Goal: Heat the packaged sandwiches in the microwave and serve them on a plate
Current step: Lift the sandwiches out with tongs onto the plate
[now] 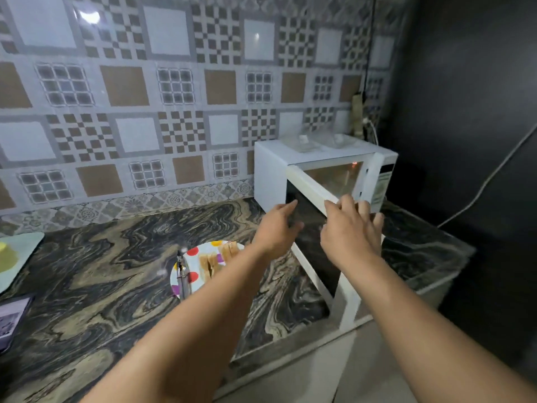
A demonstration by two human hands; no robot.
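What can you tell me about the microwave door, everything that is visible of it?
The microwave door is a white frame around a dark, glossy window panel. It stands open, swung out on its left side toward the camera over the marbled counter, so the lit cavity behind it shows. The left hand rests with straight fingers on the dark panel. The right hand touches the door's upper white edge. The door looks like plastic with glass.
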